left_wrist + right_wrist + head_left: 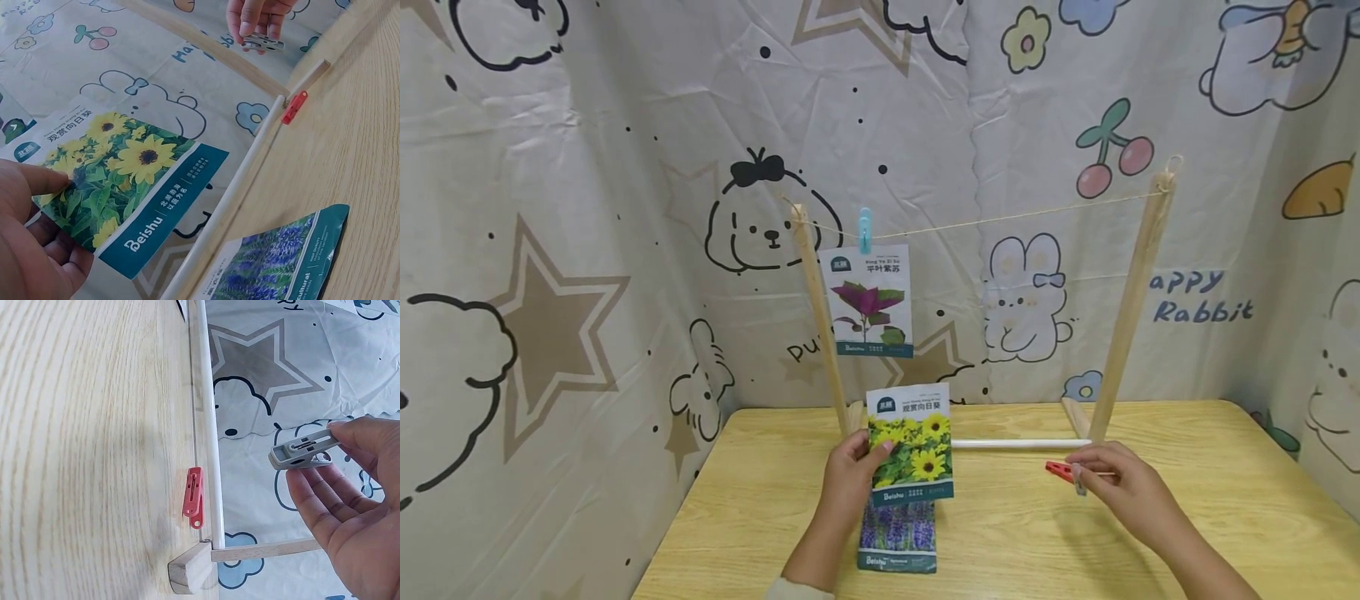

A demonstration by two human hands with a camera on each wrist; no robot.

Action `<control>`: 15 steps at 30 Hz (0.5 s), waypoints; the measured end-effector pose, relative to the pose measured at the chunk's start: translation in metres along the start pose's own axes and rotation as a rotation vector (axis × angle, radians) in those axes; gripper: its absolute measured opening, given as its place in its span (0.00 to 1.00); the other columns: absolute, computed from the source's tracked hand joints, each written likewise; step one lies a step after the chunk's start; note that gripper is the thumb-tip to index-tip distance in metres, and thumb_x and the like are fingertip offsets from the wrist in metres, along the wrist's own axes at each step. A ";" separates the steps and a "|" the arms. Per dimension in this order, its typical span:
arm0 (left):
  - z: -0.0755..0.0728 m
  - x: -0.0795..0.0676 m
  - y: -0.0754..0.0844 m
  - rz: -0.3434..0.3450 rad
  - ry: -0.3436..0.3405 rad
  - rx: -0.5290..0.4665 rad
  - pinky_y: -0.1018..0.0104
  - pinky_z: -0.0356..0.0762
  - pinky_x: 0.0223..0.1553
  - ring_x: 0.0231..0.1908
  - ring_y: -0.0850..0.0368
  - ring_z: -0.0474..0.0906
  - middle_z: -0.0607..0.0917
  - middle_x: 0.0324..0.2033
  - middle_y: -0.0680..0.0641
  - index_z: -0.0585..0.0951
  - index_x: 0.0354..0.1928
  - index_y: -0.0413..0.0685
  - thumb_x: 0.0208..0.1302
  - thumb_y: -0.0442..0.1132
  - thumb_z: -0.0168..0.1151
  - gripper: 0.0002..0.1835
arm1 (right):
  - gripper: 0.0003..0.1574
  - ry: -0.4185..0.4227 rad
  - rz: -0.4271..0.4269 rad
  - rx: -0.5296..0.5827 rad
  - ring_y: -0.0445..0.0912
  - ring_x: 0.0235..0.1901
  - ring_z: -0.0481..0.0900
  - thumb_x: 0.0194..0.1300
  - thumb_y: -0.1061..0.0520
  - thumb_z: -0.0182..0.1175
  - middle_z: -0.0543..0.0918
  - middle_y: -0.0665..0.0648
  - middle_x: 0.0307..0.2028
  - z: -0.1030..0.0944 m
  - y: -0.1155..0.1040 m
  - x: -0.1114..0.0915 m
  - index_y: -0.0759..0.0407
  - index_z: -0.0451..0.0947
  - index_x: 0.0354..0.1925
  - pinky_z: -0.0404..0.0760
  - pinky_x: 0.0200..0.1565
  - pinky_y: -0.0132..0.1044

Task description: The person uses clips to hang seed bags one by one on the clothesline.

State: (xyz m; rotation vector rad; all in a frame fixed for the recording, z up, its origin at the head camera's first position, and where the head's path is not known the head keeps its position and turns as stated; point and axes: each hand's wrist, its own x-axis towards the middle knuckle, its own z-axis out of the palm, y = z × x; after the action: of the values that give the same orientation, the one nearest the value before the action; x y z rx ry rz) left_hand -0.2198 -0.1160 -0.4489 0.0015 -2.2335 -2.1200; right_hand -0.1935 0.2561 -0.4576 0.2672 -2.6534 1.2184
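Nearest on the wood-grain tabletop [730,517], a Beishu seed packet with purple flower spikes [897,542] lies flat, its upper part hidden in the head view. And just above it, here's the left hand [848,471], thumb across the front and fingers behind, gripping the sunflower seed packet [921,450] by its side edge, picture facing the wearer, clear of the wood! Over to the right hand [1123,483]: it has a grey clothespin [303,450] pinched between thumb and fingers, held up off the table. Below that hand sits a red clothespin [194,497], resting on the wood just beside the white rod [1022,444] near its right end. That rod runs low between two wooden posts, the left post [822,317] and the right post [1131,308], both leaning outward. Up top, a thin string [1000,221] spans them, dipping where a light-blue clothespin [865,231] clips the purple-leaved perilla packet [872,300], hanging close to the left post. Behind everything, a creased cartoon-print curtain [625,142] with stars, rabbits and cherries!
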 end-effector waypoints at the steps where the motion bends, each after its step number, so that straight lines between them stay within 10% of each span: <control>1: 0.000 0.001 0.000 0.001 0.000 0.002 0.65 0.83 0.41 0.39 0.58 0.83 0.87 0.46 0.42 0.82 0.53 0.40 0.70 0.46 0.65 0.18 | 0.10 -0.001 -0.001 -0.003 0.27 0.40 0.79 0.72 0.52 0.62 0.81 0.54 0.48 -0.001 0.000 0.000 0.53 0.84 0.48 0.83 0.41 0.27; 15: -0.004 0.004 0.006 0.033 0.004 0.029 0.69 0.82 0.40 0.38 0.59 0.83 0.87 0.44 0.42 0.83 0.51 0.41 0.69 0.48 0.65 0.18 | 0.10 0.029 -0.045 -0.004 0.25 0.41 0.77 0.71 0.57 0.63 0.81 0.55 0.48 -0.007 -0.008 0.002 0.54 0.84 0.49 0.83 0.40 0.27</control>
State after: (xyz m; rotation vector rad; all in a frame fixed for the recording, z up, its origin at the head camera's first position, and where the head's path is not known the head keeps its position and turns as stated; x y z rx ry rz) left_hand -0.2234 -0.1197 -0.4422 -0.0296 -2.2457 -2.0686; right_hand -0.1930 0.2558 -0.4464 0.3050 -2.6107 1.1934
